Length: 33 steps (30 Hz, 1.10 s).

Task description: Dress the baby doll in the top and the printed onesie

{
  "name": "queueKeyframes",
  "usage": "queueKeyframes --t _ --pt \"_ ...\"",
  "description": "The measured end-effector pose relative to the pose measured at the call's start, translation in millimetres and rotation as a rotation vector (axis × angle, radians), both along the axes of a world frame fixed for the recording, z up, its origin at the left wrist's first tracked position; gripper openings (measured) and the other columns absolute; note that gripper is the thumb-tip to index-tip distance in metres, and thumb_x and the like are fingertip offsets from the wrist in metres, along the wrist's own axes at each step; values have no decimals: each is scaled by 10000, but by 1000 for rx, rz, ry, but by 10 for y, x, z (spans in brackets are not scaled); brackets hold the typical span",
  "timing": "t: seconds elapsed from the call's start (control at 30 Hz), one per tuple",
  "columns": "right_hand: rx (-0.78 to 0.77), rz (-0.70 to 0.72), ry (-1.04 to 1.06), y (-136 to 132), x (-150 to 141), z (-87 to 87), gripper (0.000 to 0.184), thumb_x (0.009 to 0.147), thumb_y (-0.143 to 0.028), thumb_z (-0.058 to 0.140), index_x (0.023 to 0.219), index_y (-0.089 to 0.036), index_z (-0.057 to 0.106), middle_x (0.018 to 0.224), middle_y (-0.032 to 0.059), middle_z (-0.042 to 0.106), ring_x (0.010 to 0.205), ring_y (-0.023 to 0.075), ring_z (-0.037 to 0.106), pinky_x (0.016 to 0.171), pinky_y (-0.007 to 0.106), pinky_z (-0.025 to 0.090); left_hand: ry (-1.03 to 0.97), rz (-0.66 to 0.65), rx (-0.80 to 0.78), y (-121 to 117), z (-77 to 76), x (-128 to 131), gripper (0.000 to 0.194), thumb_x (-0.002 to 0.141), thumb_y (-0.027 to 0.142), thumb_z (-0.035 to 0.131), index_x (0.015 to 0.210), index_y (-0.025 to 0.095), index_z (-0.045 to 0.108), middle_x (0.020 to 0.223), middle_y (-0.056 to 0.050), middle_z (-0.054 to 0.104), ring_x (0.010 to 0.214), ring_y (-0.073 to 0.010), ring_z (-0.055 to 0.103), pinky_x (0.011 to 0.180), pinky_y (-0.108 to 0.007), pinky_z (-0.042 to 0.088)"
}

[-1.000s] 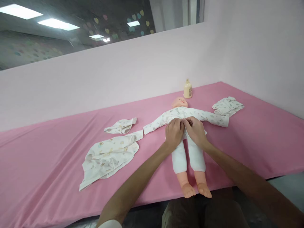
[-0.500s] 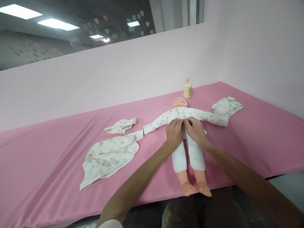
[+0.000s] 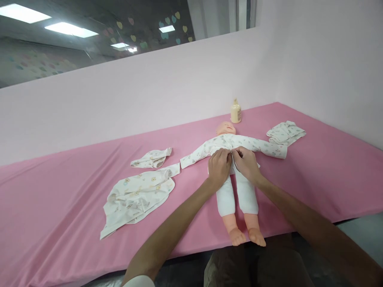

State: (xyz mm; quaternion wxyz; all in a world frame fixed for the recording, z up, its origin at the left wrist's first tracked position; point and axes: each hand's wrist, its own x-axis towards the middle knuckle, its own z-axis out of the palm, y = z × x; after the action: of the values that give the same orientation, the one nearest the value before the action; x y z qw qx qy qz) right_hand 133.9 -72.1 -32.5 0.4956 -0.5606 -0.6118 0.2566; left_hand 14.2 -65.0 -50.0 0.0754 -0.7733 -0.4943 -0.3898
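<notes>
A baby doll (image 3: 226, 128) lies on its back, its head toward the wall and its bare feet at the near edge. It wears a white printed baby shirt (image 3: 206, 150) with both sleeves spread wide. At the doll's belly, my left hand (image 3: 220, 165) pinches the front of the shirt. Close beside it, my right hand (image 3: 245, 162) is also closed on the shirt front, fingertips nearly meeting the left ones. The exact bit of cloth between the fingers is too small to make out.
A pink sheet (image 3: 74, 199) covers the table. Left of the doll lie a spread printed garment (image 3: 139, 195) and a small printed cloth piece (image 3: 152, 158). A pump bottle (image 3: 235, 113) stands behind the doll's head. Folded printed clothing (image 3: 285, 133) rests at the right.
Both hands stay at the shirt front with only slight finger movement. The whole view has shifted very slightly.
</notes>
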Motion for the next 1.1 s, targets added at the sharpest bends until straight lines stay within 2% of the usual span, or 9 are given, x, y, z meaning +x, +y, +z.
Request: queueKeyframes --t 0.2,0.57,0.7,0.87,0.97,1.1 --pt "-2 15 -14 8 16 7 232 842 -287 419 666 -208 550 712 -5 643 702 165 556 668 290 385 30 10 25 8 -4 -6 163 918 162 453 822 182 583 775 -24 619 741 -152 535 642 -280 373" --pt "-41 51 85 50 27 -50 191 806 -345 501 744 -202 612 765 -1 676 719 159 597 662 287 423 -39 -3 -142 -26 73 14 142 899 168 471 880 190 610 866 -34 658 833 -179 577 716 -304 413" --pt "-14 26 43 43 24 -54 175 809 -322 494 758 -200 609 776 4 676 735 166 598 676 297 418 -138 -69 -271 -61 187 13 161 874 160 458 836 193 612 852 -25 661 814 -174 576 709 -298 412" --pt "53 -28 -100 27 2 -63 185 836 -314 467 719 -207 563 725 0 635 679 161 544 647 295 376 -355 -130 -462 -65 334 2 213 863 212 437 686 190 553 735 -2 636 704 -143 562 644 -266 406" --pt "103 -47 -174 18 -18 -68 183 844 -312 460 698 -215 511 694 1 600 653 166 514 651 301 359 -465 -138 -538 -33 372 -14 217 846 256 466 653 183 531 699 1 614 669 -130 548 627 -255 408" --pt "163 -60 -248 20 -34 -87 159 840 -291 465 696 -223 463 679 2 579 668 183 510 669 312 348 -509 -144 -580 14 366 -43 197 810 255 487 630 180 510 677 5 586 653 -120 527 612 -245 398"
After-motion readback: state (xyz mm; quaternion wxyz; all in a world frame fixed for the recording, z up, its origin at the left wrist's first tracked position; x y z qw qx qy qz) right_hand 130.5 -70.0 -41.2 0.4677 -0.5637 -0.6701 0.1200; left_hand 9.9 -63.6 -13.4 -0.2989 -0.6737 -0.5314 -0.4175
